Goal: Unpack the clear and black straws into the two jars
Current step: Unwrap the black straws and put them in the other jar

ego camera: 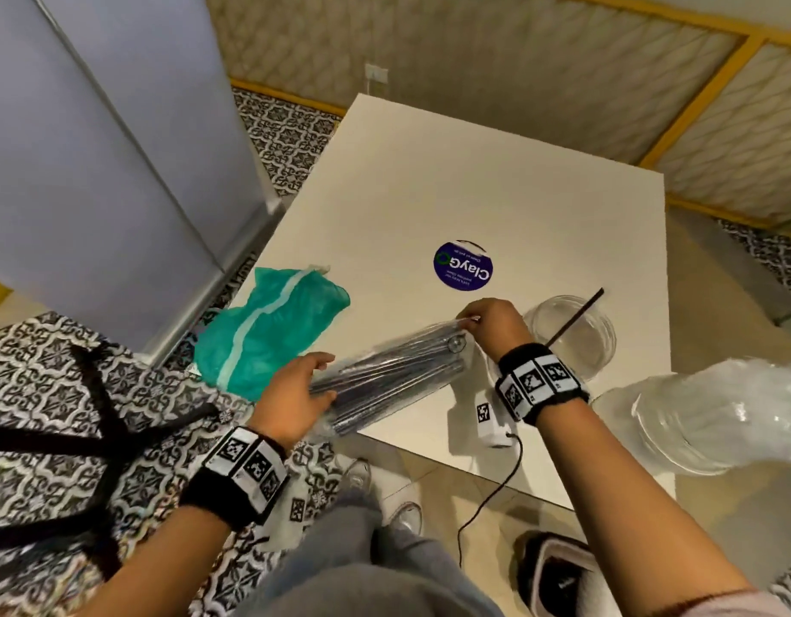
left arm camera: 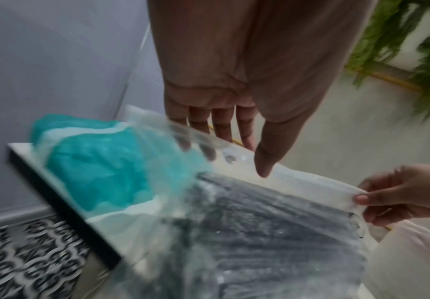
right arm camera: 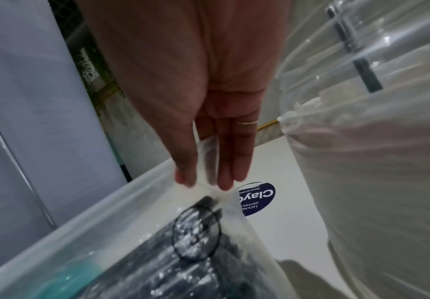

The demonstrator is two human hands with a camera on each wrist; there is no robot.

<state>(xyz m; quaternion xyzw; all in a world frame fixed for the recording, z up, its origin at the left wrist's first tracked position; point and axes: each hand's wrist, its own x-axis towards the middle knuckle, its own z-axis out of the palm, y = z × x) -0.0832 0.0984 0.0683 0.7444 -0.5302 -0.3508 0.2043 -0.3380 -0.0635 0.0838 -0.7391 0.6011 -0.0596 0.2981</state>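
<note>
A clear plastic packet of black straws [ego camera: 384, 371] [left arm camera: 272, 232] [right arm camera: 183, 252] is lifted slantwise over the near edge of the white table [ego camera: 429, 193]. My left hand [ego camera: 324, 378] [left arm camera: 234, 157] grips its lower end, fingers behind the plastic and thumb in front. My right hand [ego camera: 467, 320] [right arm camera: 203, 183] pinches the plastic flap at its upper end. To the right stands a glass jar [ego camera: 600, 345] [right arm camera: 311, 60] holding one black straw [ego camera: 576, 316]. A second jar [ego camera: 669, 438] at the far right is partly covered by a crumpled clear wrapper [ego camera: 732, 403], its contents unclear.
A teal plastic bag [ego camera: 269, 331] [left arm camera: 101, 165] lies at the table's left edge. A round blue sticker [ego camera: 462, 264] [right arm camera: 259, 200] marks the middle. A small white box with a cable [ego camera: 491, 420] sits at the near edge. A grey cabinet [ego camera: 95, 149] stands left.
</note>
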